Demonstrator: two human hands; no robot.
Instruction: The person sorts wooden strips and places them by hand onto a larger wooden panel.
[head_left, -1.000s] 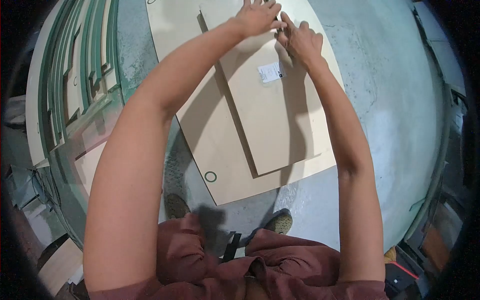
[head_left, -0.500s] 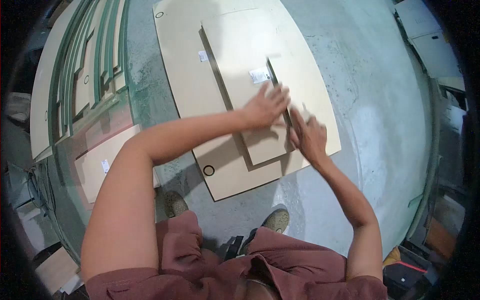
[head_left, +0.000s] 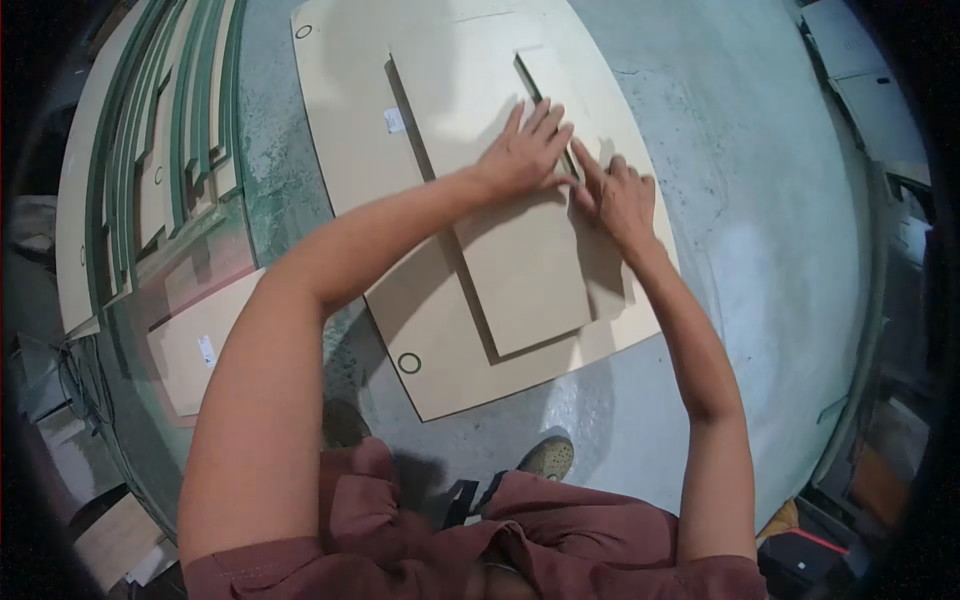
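A large pale board [head_left: 350, 150] with curved sides and ring marks lies on the floor before me. On it rests a long pale panel [head_left: 530, 280], and along its right side a narrower pale panel [head_left: 560, 80] with a dark edge. My left hand [head_left: 525, 150] lies over the long panel with fingers spread, fingertips at the narrow panel's dark edge. Just right of it, my right hand [head_left: 620, 200] rests on the narrow panel, index finger stretched along that edge. Both hands are open and grip nothing.
Left of the board, several green-edged curved panels [head_left: 185, 120] are stacked beside a labelled pale panel [head_left: 200, 340]. A white paper label [head_left: 394, 121] sits on the large board. A black and red bag [head_left: 805, 555] lies at lower right.
Both hands have moved farther from my body, and the narrow panel has slid the same way along the long panel. The label on the long panel is now hidden. The view has shifted slightly.
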